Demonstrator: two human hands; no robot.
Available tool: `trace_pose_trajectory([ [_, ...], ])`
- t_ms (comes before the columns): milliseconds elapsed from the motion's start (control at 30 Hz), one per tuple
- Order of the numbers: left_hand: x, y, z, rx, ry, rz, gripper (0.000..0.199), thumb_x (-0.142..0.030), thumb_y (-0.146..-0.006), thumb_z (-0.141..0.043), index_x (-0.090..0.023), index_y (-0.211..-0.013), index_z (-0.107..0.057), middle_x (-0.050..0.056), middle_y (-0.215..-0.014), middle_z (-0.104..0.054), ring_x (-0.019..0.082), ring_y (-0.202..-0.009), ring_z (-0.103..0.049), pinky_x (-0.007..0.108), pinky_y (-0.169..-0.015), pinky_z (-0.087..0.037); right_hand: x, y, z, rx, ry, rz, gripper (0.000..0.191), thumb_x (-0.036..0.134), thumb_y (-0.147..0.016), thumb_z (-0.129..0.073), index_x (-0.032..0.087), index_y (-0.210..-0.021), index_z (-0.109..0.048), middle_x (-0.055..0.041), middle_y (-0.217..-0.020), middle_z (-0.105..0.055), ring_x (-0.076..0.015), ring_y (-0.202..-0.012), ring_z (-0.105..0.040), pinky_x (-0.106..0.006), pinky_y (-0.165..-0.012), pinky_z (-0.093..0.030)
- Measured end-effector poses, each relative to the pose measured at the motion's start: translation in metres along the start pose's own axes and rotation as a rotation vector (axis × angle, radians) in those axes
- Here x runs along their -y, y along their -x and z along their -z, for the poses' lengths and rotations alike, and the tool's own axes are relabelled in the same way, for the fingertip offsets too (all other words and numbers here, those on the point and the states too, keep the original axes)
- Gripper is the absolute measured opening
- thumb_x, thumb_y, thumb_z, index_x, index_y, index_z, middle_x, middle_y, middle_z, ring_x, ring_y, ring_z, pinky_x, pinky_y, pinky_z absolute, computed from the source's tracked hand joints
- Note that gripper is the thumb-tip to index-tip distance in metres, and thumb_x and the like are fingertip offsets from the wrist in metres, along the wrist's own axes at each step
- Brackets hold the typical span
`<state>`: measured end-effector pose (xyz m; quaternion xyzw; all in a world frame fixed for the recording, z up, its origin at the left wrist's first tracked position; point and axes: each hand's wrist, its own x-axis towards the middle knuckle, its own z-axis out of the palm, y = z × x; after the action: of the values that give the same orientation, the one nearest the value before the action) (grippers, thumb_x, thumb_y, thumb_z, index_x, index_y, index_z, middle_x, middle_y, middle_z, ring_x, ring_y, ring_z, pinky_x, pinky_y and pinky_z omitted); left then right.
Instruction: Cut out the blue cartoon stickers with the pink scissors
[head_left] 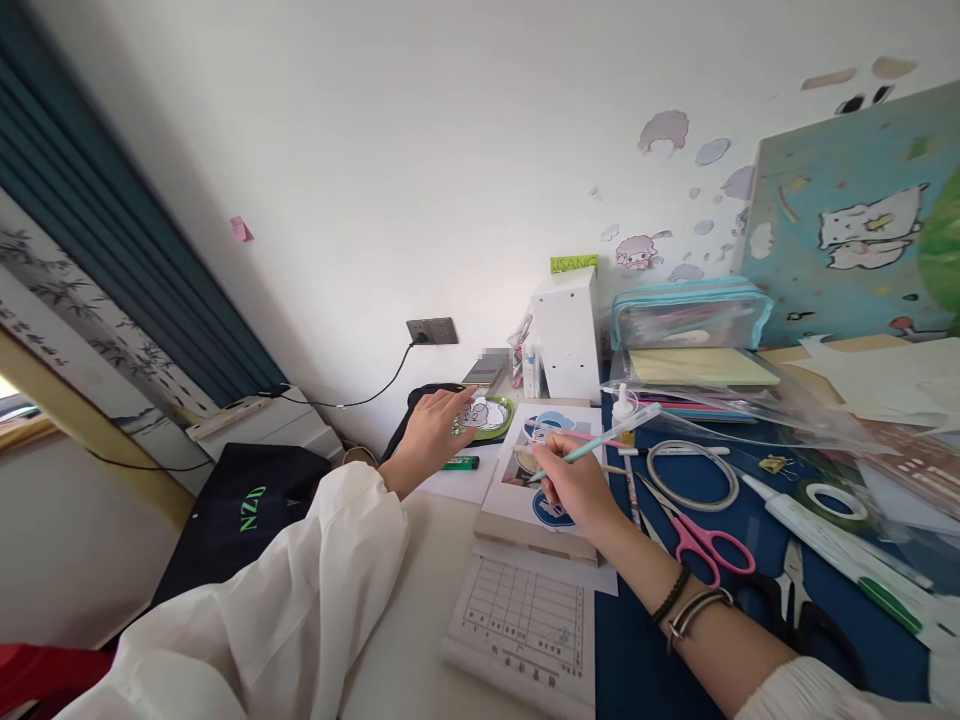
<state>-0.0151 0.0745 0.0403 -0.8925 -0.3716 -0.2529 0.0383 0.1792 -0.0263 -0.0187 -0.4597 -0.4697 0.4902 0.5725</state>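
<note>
My right hand (576, 488) grips a slim pale teal pen (611, 432). The pen's lower end points down at a white sheet with blue printed pictures (553, 512); contact with the paper cannot be made out. That sheet lies on a thick block or book (517, 535). To the left, my left hand (433, 430) reaches forward with fingers stretched apart, at the edge of a green-rimmed item with a cartoon animal (496, 413). Whether it touches that item is unclear. Below its fingers lies a green cylinder, perhaps a glue stick or marker (460, 463).
Pink-handled scissors (701, 545), black-handled scissors (806, 600), a tape roll (832, 503) and a white tool with a pointed nozzle (832, 550) lie on the right. A printed grid sheet (525, 620) is in front. Behind stand a white box (568, 335) and clear pouch (690, 315).
</note>
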Motion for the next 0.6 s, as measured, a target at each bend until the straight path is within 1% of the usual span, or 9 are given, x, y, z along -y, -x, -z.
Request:
trace_pose_trajectory([
  [133,0.004,-0.002,-0.002,-0.009,0.215,0.120,0.042,-0.037,-0.086,-0.056,-0.018,-0.124,-0.050,0.009,-0.112,-0.060,0.026,-0.108,-0.054,0.052,-0.097,-0.038,0.004,0.002,-0.002,-0.011,0.015,-0.011,0.020,0.029,-0.094,-0.053,0.013,-0.084,-0.059,0.0058,-0.062,-0.055,-0.0047,-0.040,-0.046,-0.017,-0.038,-0.041],
  [200,0.004,-0.002,-0.004,-0.001,0.377,0.199,0.044,-0.037,-0.086,-0.057,-0.017,-0.125,-0.049,0.009,-0.113,-0.060,0.025,-0.106,-0.056,0.051,-0.094,-0.042,0.006,0.003,-0.002,-0.016,0.019,-0.017,0.021,0.029,-0.094,-0.053,0.013,-0.084,-0.059,0.0058,-0.062,-0.055,-0.0047,-0.040,-0.046,-0.017,-0.038,-0.040],
  [300,0.001,0.002,-0.007,0.063,0.681,0.290,0.046,-0.040,-0.088,-0.053,-0.015,-0.127,-0.047,0.011,-0.114,-0.061,0.024,-0.102,-0.060,0.047,-0.088,-0.049,0.008,0.004,-0.002,-0.019,0.022,-0.024,0.021,0.029,-0.094,-0.053,0.012,-0.083,-0.059,0.0063,-0.061,-0.054,-0.0044,-0.039,-0.045,-0.017,-0.037,-0.039],
  [400,-0.007,0.009,-0.008,0.129,0.978,0.335,0.045,-0.044,-0.091,-0.043,-0.014,-0.124,-0.050,0.014,-0.121,-0.060,0.025,-0.108,-0.060,0.048,-0.092,-0.048,0.010,0.004,-0.003,-0.025,0.023,-0.029,0.022,0.030,-0.094,-0.052,0.013,-0.081,-0.059,0.0069,-0.059,-0.053,-0.0040,-0.038,-0.043,-0.016,-0.036,-0.038],
  [467,-0.013,0.014,-0.007,0.155,1.146,0.359,0.043,-0.043,-0.093,-0.037,-0.015,-0.121,-0.053,0.014,-0.124,-0.060,0.026,-0.111,-0.058,0.046,-0.096,-0.046,0.010,0.004,-0.003,-0.029,0.023,-0.031,0.023,0.030,-0.094,-0.052,0.013,-0.080,-0.059,0.0072,-0.058,-0.053,-0.0038,-0.037,-0.042,-0.016,-0.035,-0.037],
  [533,-0.020,0.018,-0.006,0.174,1.291,0.383,0.042,-0.040,-0.092,-0.036,-0.017,-0.121,-0.054,0.012,-0.124,-0.060,0.026,-0.112,-0.058,0.045,-0.099,-0.044,0.010,0.004,-0.004,-0.032,0.023,-0.030,0.022,0.030,-0.094,-0.052,0.013,-0.081,-0.059,0.0073,-0.058,-0.052,-0.0036,-0.037,-0.042,-0.016,-0.035,-0.037],
  [600,-0.025,0.021,-0.004,0.196,1.415,0.399,0.042,-0.038,-0.090,-0.039,-0.019,-0.125,-0.052,0.011,-0.124,-0.060,0.026,-0.111,-0.058,0.044,-0.099,-0.043,0.010,0.004,-0.003,-0.031,0.019,-0.026,0.022,0.029,-0.094,-0.052,0.012,-0.081,-0.059,0.0075,-0.058,-0.052,-0.0035,-0.036,-0.041,-0.016,-0.034,-0.037],
])
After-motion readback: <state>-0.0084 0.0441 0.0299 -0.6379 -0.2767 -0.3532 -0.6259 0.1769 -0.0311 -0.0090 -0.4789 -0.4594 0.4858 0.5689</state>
